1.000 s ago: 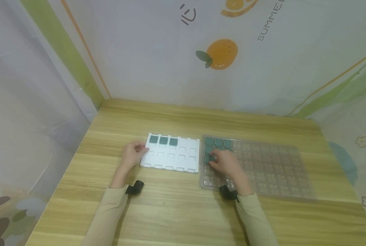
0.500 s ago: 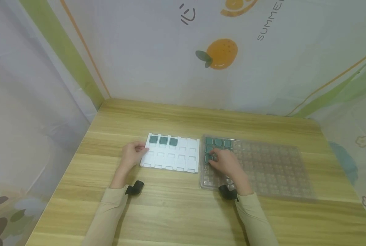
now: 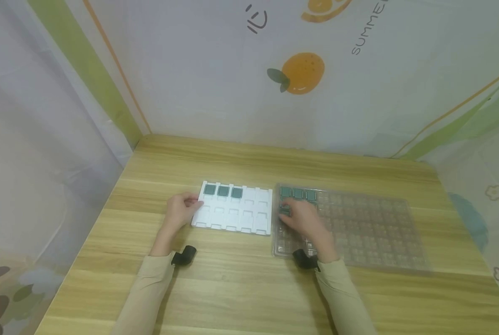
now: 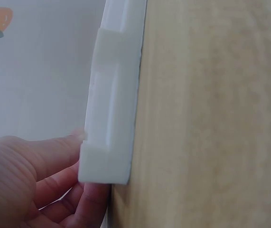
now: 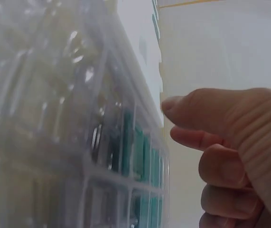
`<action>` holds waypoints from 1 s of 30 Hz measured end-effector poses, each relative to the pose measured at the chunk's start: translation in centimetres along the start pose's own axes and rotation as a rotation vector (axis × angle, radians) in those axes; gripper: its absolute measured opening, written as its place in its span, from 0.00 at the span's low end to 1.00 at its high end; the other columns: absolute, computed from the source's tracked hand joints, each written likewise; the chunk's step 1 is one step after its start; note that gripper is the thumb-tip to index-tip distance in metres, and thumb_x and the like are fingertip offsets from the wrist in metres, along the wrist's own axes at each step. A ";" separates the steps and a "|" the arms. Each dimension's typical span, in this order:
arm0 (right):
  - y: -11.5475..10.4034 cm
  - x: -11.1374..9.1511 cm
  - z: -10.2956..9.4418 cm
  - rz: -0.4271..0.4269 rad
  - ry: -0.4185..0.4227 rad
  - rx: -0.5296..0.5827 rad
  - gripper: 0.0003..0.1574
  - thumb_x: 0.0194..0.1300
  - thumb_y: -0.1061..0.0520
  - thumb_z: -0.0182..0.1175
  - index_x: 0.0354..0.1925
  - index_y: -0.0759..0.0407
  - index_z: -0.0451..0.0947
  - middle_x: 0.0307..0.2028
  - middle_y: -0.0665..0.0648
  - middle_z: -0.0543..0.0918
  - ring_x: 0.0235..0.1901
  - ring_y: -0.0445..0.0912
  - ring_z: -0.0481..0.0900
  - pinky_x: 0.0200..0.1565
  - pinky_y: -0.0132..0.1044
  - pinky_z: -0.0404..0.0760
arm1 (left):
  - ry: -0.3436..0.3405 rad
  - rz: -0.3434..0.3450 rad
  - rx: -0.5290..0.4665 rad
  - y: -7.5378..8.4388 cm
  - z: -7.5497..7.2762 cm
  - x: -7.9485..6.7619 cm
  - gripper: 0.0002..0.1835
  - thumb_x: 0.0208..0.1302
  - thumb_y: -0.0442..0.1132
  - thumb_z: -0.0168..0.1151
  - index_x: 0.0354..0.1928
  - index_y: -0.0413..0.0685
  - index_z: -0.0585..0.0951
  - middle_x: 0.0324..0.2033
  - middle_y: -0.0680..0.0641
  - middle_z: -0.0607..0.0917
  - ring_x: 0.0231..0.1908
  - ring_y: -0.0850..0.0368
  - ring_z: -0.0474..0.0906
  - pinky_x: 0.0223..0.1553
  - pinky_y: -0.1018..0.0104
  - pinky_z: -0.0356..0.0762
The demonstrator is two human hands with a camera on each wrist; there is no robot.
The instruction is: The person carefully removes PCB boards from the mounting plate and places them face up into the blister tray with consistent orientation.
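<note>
A white plastic tray [image 3: 232, 216] with shallow pockets lies on the table, three green square chips [image 3: 223, 190] in its far row. My left hand [image 3: 181, 209] pinches its left edge; the left wrist view shows the thumb on the tray's rim [image 4: 104, 164] and the other fingers curled below. My right hand [image 3: 301, 217] is over the left end of a clear compartment tray [image 3: 375, 232], thumb and index finger apart around a green chip [image 3: 285, 210]. In the right wrist view no chip shows between the fingertips [image 5: 171, 104]. More green chips [image 3: 298, 193] fill the far-left pockets.
The two trays lie side by side on the wooden table [image 3: 232, 288], a narrow gap between them. Dark wrist cameras [image 3: 184, 256] project from both cuffs. A printed curtain [image 3: 216, 93] hangs behind the table's back edge.
My right hand has shifted slightly left and away from me over the clear tray's left column, covering more of the chips there. The left hand and white tray stay put.
</note>
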State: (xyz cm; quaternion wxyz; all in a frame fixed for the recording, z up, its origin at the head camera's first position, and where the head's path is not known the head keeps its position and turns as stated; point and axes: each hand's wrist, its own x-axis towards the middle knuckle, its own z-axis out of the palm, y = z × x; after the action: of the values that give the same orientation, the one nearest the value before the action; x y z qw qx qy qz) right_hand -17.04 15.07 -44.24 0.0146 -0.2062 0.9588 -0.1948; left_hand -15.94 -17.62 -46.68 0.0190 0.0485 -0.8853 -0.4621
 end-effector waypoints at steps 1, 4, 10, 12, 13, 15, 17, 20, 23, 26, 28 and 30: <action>-0.1 0.1 0.0 0.000 0.000 0.003 0.19 0.55 0.55 0.67 0.44 0.63 0.79 0.15 0.48 0.74 0.14 0.38 0.67 0.17 0.30 0.68 | 0.000 0.001 0.000 0.0 0.0 0.0 0.14 0.59 0.32 0.62 0.43 0.26 0.79 0.36 0.31 0.83 0.38 0.39 0.80 0.41 0.53 0.80; -0.3 0.4 0.1 0.004 -0.007 0.001 0.19 0.56 0.55 0.66 0.45 0.62 0.79 0.12 0.46 0.70 0.12 0.38 0.65 0.15 0.29 0.66 | -0.002 0.003 0.007 0.0 0.0 0.0 0.14 0.59 0.32 0.62 0.43 0.26 0.79 0.36 0.31 0.83 0.38 0.39 0.80 0.40 0.53 0.80; -0.9 1.0 0.2 -0.004 -0.006 -0.006 0.19 0.56 0.55 0.66 0.46 0.61 0.79 0.14 0.46 0.71 0.13 0.39 0.65 0.16 0.29 0.67 | -0.004 0.001 0.004 0.0 -0.1 0.1 0.14 0.60 0.32 0.62 0.43 0.26 0.79 0.36 0.31 0.83 0.38 0.39 0.80 0.41 0.52 0.80; -1.1 1.2 0.2 -0.009 -0.006 0.007 0.19 0.56 0.55 0.65 0.46 0.62 0.79 0.13 0.47 0.71 0.12 0.39 0.65 0.16 0.29 0.66 | -0.002 0.001 0.005 0.0 -0.1 0.1 0.14 0.60 0.31 0.62 0.43 0.26 0.79 0.36 0.32 0.83 0.38 0.39 0.80 0.41 0.53 0.80; -1.3 1.2 0.2 -0.011 -0.006 0.019 0.19 0.57 0.55 0.64 0.46 0.62 0.79 0.13 0.47 0.71 0.12 0.39 0.65 0.16 0.30 0.66 | -0.002 0.003 0.004 0.0 -0.1 0.1 0.13 0.59 0.31 0.62 0.43 0.26 0.79 0.36 0.32 0.83 0.38 0.39 0.80 0.41 0.52 0.80; -1.5 1.4 0.3 -0.012 -0.009 0.046 0.18 0.57 0.56 0.64 0.45 0.62 0.79 0.12 0.47 0.69 0.12 0.39 0.63 0.16 0.30 0.65 | 0.000 0.006 0.002 0.0 0.0 0.1 0.13 0.59 0.31 0.62 0.43 0.26 0.79 0.35 0.32 0.83 0.37 0.39 0.80 0.40 0.53 0.80; -1.7 1.6 0.4 -0.011 -0.011 0.054 0.18 0.57 0.56 0.64 0.46 0.62 0.79 0.11 0.47 0.67 0.13 0.39 0.62 0.17 0.31 0.65 | 0.001 0.013 0.004 -0.1 0.0 0.1 0.13 0.59 0.31 0.62 0.42 0.26 0.79 0.35 0.31 0.83 0.37 0.39 0.80 0.40 0.53 0.80; -1.9 1.8 0.5 -0.012 -0.006 0.051 0.18 0.57 0.55 0.65 0.45 0.61 0.79 0.11 0.46 0.66 0.14 0.39 0.62 0.18 0.32 0.66 | 0.001 0.019 0.006 -0.1 0.0 0.1 0.13 0.59 0.31 0.62 0.42 0.26 0.79 0.35 0.31 0.83 0.37 0.39 0.81 0.40 0.53 0.80; -2.2 2.0 0.6 -0.009 -0.003 0.033 0.18 0.57 0.54 0.65 0.45 0.60 0.80 0.11 0.46 0.66 0.14 0.40 0.63 0.19 0.33 0.66 | 0.000 0.018 0.004 -0.1 0.0 0.1 0.13 0.59 0.31 0.62 0.43 0.26 0.79 0.35 0.31 0.83 0.37 0.39 0.81 0.40 0.53 0.80; -2.5 2.2 0.6 0.002 -0.013 0.042 0.18 0.58 0.54 0.65 0.46 0.60 0.80 0.11 0.46 0.66 0.15 0.40 0.63 0.20 0.33 0.66 | -0.004 0.010 -0.001 -0.1 0.0 0.0 0.14 0.59 0.31 0.62 0.43 0.26 0.79 0.36 0.31 0.83 0.37 0.39 0.80 0.40 0.53 0.80; -2.7 2.3 0.6 0.011 -0.022 0.053 0.18 0.58 0.54 0.64 0.46 0.60 0.79 0.12 0.47 0.67 0.15 0.41 0.63 0.20 0.33 0.66 | -0.007 0.005 -0.004 0.0 -0.1 0.0 0.14 0.59 0.31 0.62 0.43 0.25 0.79 0.36 0.31 0.83 0.38 0.39 0.80 0.41 0.53 0.80; -2.9 2.4 0.7 0.013 -0.024 0.058 0.18 0.59 0.54 0.64 0.46 0.60 0.79 0.12 0.47 0.67 0.15 0.41 0.63 0.20 0.33 0.65 | -0.009 0.001 -0.005 0.0 -0.1 0.0 0.14 0.59 0.31 0.62 0.43 0.25 0.79 0.36 0.31 0.83 0.38 0.39 0.80 0.41 0.53 0.80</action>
State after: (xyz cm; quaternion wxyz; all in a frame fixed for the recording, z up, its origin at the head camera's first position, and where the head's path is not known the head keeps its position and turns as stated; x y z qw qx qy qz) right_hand -18.06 11.41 -43.64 0.0332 -0.2017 0.9539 -0.2197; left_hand -15.94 -17.70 -46.68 0.0156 0.0458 -0.8843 -0.4644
